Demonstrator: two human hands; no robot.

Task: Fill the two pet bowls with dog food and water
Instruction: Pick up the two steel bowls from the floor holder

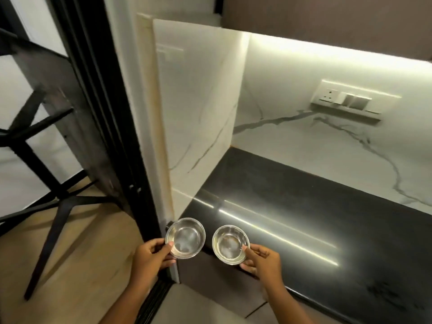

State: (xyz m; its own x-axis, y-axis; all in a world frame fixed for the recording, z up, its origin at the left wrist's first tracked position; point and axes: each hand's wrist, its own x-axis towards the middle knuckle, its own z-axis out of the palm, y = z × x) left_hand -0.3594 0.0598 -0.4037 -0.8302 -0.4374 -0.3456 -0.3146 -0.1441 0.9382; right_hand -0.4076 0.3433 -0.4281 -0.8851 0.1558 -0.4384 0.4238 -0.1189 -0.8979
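At the near left corner of a dark polished counter (292, 206), two small steel bowls are held side by side, slightly apart. The left bowl (185, 238) sits over the counter's corner, partly beyond its edge; whether it rests on the surface or is carried clear of it cannot be told. The left hand (150, 253) grips it at the near rim, thumb over the lip and fingers curled beneath. The right bowl (231, 244) lies over the counter's front edge, gripped by the right hand (263, 259) in the same manner, thumb on the rim, fingers under the base. Both bowls show bare, reflective interiors; no food is visible, and any water cannot be confirmed.

The counter surface carries long bright reflections from a light strip (339, 46) under the upper cabinet (327, 19). Behind it stands a white marbled back wall (315, 146) with grey veining, fitted with a socket and switch panel (348, 100). A white marbled side panel (198, 101) closes the counter's left end, directly beyond the left bowl. Left of that panel runs a black door frame (105, 125). Further left, a dark table (53, 90) with black splayed legs stands on a light wood floor (81, 265).
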